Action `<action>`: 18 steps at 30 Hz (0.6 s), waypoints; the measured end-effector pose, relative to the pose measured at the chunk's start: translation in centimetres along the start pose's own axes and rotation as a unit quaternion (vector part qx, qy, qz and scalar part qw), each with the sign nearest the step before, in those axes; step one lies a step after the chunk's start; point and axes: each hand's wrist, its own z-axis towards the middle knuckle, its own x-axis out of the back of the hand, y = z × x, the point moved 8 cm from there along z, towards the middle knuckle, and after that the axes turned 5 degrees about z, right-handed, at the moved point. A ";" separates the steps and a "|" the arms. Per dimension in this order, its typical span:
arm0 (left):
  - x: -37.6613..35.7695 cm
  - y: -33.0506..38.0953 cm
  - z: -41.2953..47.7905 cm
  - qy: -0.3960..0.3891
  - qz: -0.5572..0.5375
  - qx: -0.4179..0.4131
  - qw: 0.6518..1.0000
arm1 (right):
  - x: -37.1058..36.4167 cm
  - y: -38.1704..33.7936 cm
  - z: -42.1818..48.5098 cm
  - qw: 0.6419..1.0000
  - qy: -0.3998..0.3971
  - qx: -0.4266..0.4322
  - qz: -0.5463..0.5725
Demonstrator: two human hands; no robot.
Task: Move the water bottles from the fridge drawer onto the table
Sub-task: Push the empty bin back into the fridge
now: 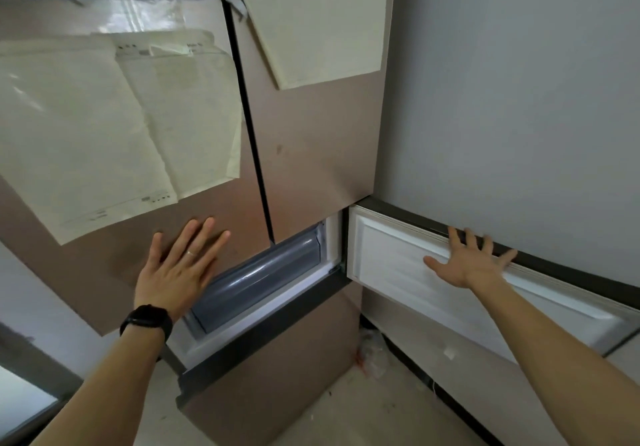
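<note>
Yellowed papers (86, 127) on fridge (311, 147), print unreadable

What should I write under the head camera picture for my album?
A person's left hand flat on the upper fridge door, right hand on the open lower door, grey drawer showing.

Dim even light, wide-angle edge bending, slight softness
</note>
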 end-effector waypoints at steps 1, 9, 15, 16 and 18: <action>0.0 -0.1 0.0 -0.005 -0.001 0.002 1.000 | -0.2 -0.1 -0.8 1.000 -0.003 0.007 0.001; 1.5 -0.3 -0.4 -0.049 -0.015 0.005 0.999 | -2.2 -3.4 -8.1 0.997 -0.005 0.081 0.002; 3.2 -1.5 -1.1 -0.090 -0.004 -0.045 0.995 | -4.6 -9.3 -14.2 0.988 -0.032 0.152 0.013; 3.7 -1.9 -1.5 -0.088 -0.004 -0.044 0.995 | -5.1 -10.6 -15.2 0.985 -0.030 0.168 0.016; 4.6 -3.1 -2.3 -0.080 -0.008 -0.032 0.996 | -6.0 -13.2 -17.4 0.978 -0.028 0.201 0.040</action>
